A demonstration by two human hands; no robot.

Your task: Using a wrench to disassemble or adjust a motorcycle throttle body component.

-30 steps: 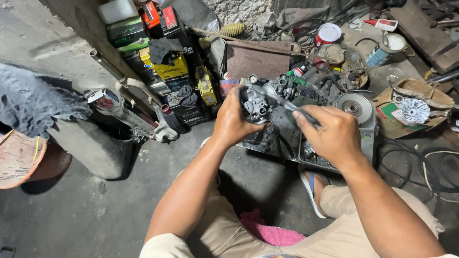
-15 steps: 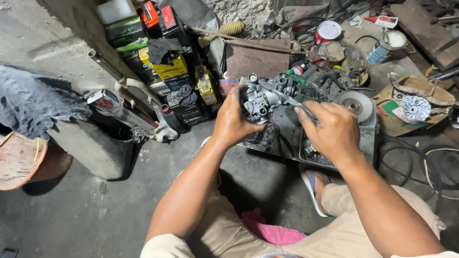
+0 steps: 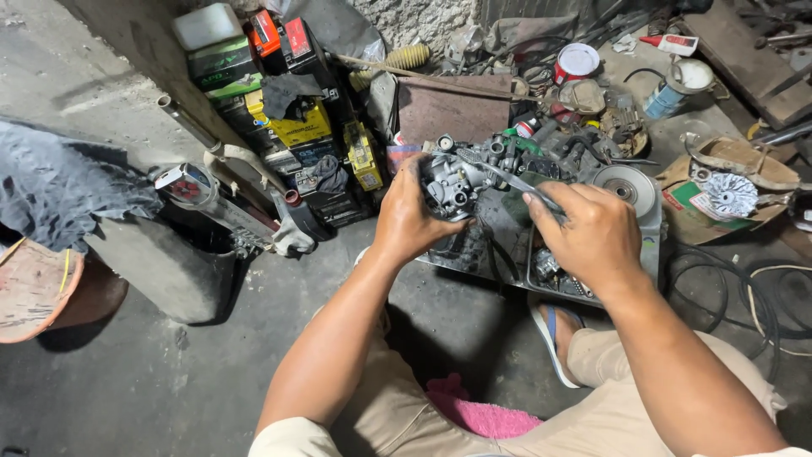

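My left hand [image 3: 408, 218] grips a grey metal carburetor [image 3: 455, 179] and holds it up above a metal tray [image 3: 651, 245]. My right hand [image 3: 588, 233] is closed round the handle of a slim metal tool [image 3: 506, 176], probably a screwdriver. Its shaft points left and its tip rests on the top of the carburetor. Both hands hover over dark engine parts on the floor in front of my knees.
Stacked batteries [image 3: 292, 118] and a chrome exhaust pipe [image 3: 224, 203] lie at the left. A round metal disc [image 3: 626, 186], cans [image 3: 577, 61], a cardboard box with a fan part [image 3: 727, 193] and black cables [image 3: 736, 296] lie to the right. A pink cloth [image 3: 478, 410] sits between my legs.
Both hands stay on the carburetor and the tool, with only a slight shift of the right hand.
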